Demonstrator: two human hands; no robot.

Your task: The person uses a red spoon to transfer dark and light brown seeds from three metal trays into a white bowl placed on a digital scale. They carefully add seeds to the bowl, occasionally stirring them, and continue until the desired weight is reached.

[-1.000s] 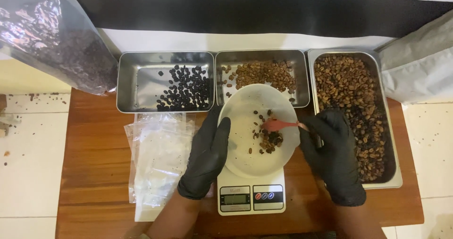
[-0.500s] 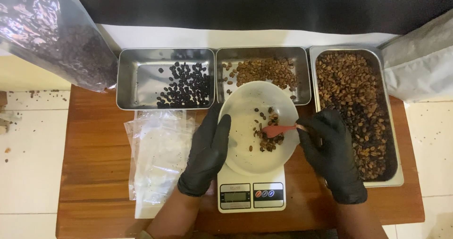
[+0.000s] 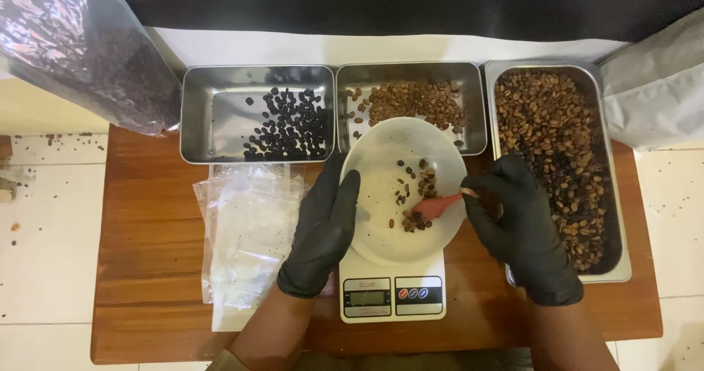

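My left hand point(image 3: 323, 228) lies flat against the white bowl point(image 3: 381, 158) on the kitchen scale point(image 3: 392, 295), fingers extended. My right hand point(image 3: 524, 224) pinches a red spoon point(image 3: 434, 204) among the bowl's few coffee beans point(image 3: 414, 195). Beyond my fingers: a steel tray point(image 3: 213, 111) of dark beans, a middle tray point(image 3: 469, 133) of brown ones, and right of my hand, a long, fuller tray point(image 3: 612, 195).

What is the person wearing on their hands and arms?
Both the left hand and the right hand wear snug, matte black disposable-style gloves that end at the wrists in a plain cuff. No markings show on them. Above the cuffs the forearms are bare, with no sleeves in view.
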